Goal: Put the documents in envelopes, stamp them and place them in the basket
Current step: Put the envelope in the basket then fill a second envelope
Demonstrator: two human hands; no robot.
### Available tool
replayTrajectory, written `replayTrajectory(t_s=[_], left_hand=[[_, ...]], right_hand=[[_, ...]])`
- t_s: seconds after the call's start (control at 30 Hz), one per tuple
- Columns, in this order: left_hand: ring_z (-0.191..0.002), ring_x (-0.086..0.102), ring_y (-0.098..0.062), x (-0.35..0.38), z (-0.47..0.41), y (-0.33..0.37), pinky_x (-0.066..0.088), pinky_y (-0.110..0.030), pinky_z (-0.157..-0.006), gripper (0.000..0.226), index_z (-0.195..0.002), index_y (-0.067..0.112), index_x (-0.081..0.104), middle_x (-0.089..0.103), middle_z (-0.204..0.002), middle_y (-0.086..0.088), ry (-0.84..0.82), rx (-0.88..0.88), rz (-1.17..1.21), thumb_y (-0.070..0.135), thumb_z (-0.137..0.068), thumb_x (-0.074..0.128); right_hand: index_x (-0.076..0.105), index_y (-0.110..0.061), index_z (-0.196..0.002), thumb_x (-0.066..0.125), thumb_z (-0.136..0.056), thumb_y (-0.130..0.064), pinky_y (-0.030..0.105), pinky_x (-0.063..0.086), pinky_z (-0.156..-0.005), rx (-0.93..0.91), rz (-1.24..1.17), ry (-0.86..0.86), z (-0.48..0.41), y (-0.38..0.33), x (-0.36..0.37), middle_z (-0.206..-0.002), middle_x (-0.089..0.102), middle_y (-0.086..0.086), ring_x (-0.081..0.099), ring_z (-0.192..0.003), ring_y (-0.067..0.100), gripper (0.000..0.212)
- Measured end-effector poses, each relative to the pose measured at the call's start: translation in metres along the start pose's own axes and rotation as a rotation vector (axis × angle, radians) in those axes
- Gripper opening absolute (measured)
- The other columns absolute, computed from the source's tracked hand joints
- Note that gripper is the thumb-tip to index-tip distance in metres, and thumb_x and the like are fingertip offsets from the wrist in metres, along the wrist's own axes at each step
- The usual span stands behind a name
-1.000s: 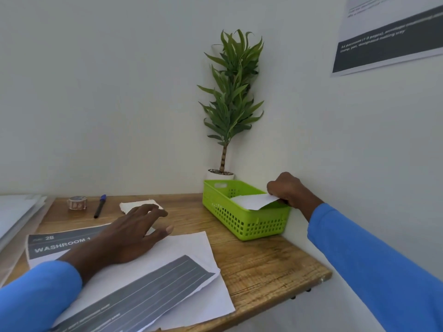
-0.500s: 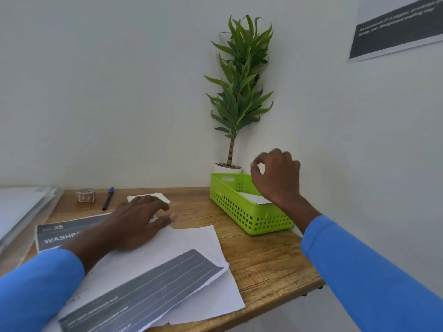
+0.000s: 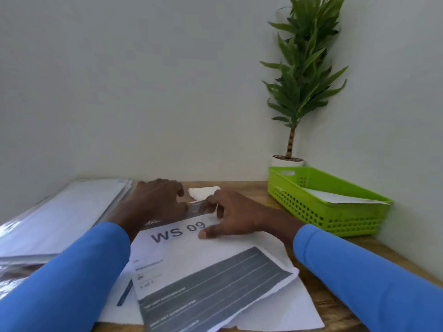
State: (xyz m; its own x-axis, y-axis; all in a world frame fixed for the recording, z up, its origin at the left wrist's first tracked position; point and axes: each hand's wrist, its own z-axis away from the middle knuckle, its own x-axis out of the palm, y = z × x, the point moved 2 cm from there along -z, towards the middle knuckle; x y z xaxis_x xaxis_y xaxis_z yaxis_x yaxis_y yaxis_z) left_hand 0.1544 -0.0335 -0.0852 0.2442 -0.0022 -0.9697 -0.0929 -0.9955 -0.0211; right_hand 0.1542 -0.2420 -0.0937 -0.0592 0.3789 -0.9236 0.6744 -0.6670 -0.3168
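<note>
- Pinning top document (image 3: 191, 267) at its far edge — both hands, likely to lift it for enveloping.
- Left hand (image 3: 155, 200) fingers curled, right hand (image 3: 230, 216) fingers spread; actual grasp unclear.
- Basket (image 3: 335, 212) holds one envelope (image 3: 335, 196).

One camera on the person's head looks forward and down, close over the table (image 3: 251, 188) by the wall corner.

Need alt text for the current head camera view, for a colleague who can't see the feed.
Both hands, left and right, rest on the top edge of a printed document marked "WS 09" on a wooden desk. At right, a green basket holds a white envelope, with a potted plant behind it.
</note>
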Motion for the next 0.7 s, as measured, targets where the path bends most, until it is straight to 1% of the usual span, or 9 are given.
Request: replayTrajectory(t_s=[0.03, 0.1, 0.2, 0.27, 0.37, 0.43, 0.53, 0.63, 0.7], left_hand=[[-0.106, 0.060, -0.020, -0.001, -0.001, -0.003, 0.047, -0.039, -0.091, 0.054, -0.128, 0.035, 0.058, 0.067, -0.123, 0.007, -0.008, -0.006, -0.006, 0.068, -0.085, 0.053], [-0.098, 0.057, -0.019, 0.000, -0.002, -0.009, 0.046, -0.038, -0.088, 0.048, -0.123, 0.034, 0.060, 0.068, -0.116, 0.005, -0.026, -0.013, -0.038, 0.064, -0.086, 0.056], [-0.099, 0.062, -0.023, 0.007, -0.003, -0.018, 0.048, -0.037, -0.084, 0.041, -0.119, 0.033, 0.061, 0.068, -0.109, 0.002, -0.055, -0.033, 0.000, 0.051, -0.082, 0.062], [-0.093, 0.062, -0.023, 0.007, -0.004, -0.021, 0.046, -0.035, -0.075, 0.037, -0.113, 0.035, 0.062, 0.067, -0.102, 0.003, -0.006, -0.027, 0.066, 0.043, -0.077, 0.062], [-0.080, 0.059, -0.021, -0.006, -0.002, -0.016, 0.039, -0.029, -0.060, 0.010, -0.092, 0.029, 0.064, 0.063, -0.084, 0.007, 0.138, 0.022, 0.111, 0.030, -0.083, 0.065], [-0.079, 0.058, -0.019, -0.015, 0.001, -0.010, 0.039, -0.029, -0.058, 0.008, -0.094, 0.028, 0.067, 0.060, -0.084, 0.008, 0.238, 0.071, 0.098, 0.027, -0.087, 0.064], [-0.083, 0.060, -0.018, -0.023, 0.007, -0.002, 0.048, -0.033, -0.065, 0.016, -0.102, 0.031, 0.068, 0.060, -0.094, 0.009, 0.348, 0.142, 0.072, 0.027, -0.089, 0.062], [-0.084, 0.061, -0.014, -0.024, 0.011, 0.006, 0.047, -0.030, -0.064, 0.019, -0.102, 0.034, 0.068, 0.063, -0.100, 0.015, 0.329, 0.194, 0.061, 0.028, -0.084, 0.063], [-0.080, 0.060, -0.010, -0.024, 0.014, 0.009, 0.042, -0.027, -0.061, 0.015, -0.091, 0.037, 0.064, 0.064, -0.091, 0.017, 0.269, 0.222, 0.065, 0.035, -0.077, 0.063]], right_hand=[[0.068, -0.033, -0.111, 0.077, -0.071, -0.069, 0.030, 0.054, -0.080, 0.011, -0.015, -0.004, -0.002, 0.006, 0.009, -0.104, 0.059, -0.013, 0.058, -0.089, 0.005, 0.054], [0.069, -0.035, -0.102, 0.074, -0.065, -0.077, 0.036, 0.055, -0.082, 0.030, -0.080, 0.113, -0.005, 0.018, 0.020, -0.099, 0.060, -0.015, 0.057, -0.088, 0.003, 0.056], [0.067, -0.033, -0.099, 0.073, -0.066, -0.076, 0.035, 0.053, -0.083, 0.016, -0.088, 0.214, -0.007, 0.028, 0.026, -0.101, 0.060, -0.013, 0.054, -0.088, -0.001, 0.054], [0.062, -0.035, -0.098, 0.071, -0.066, -0.078, 0.031, 0.052, -0.082, 0.000, -0.058, 0.223, -0.006, 0.029, 0.027, -0.103, 0.056, -0.015, 0.053, -0.090, -0.001, 0.054], [0.058, -0.035, -0.093, 0.075, -0.071, -0.067, 0.025, 0.048, -0.075, -0.006, -0.073, 0.354, -0.009, 0.036, 0.024, -0.098, 0.053, -0.015, 0.053, -0.085, -0.002, 0.042], [0.056, -0.031, -0.084, 0.076, -0.081, -0.050, 0.024, 0.045, -0.068, 0.031, -0.173, 0.549, -0.012, 0.040, 0.017, -0.091, 0.057, -0.008, 0.054, -0.077, 0.000, 0.027], [0.056, -0.024, -0.077, 0.065, -0.094, -0.041, 0.027, 0.041, -0.066, 0.160, -0.423, 0.781, -0.013, 0.046, -0.001, -0.081, 0.063, 0.000, 0.056, -0.071, 0.011, 0.026], [0.065, -0.017, -0.083, 0.057, -0.099, -0.043, 0.031, 0.045, -0.071, 0.250, -0.616, 0.831, -0.006, 0.056, -0.014, -0.084, 0.067, -0.003, 0.062, -0.079, 0.016, 0.032], [0.070, -0.019, -0.081, 0.054, -0.101, -0.046, 0.031, 0.046, -0.070, 0.269, -0.711, 0.795, -0.001, 0.058, -0.018, -0.079, 0.068, -0.007, 0.062, -0.077, 0.012, 0.038]])
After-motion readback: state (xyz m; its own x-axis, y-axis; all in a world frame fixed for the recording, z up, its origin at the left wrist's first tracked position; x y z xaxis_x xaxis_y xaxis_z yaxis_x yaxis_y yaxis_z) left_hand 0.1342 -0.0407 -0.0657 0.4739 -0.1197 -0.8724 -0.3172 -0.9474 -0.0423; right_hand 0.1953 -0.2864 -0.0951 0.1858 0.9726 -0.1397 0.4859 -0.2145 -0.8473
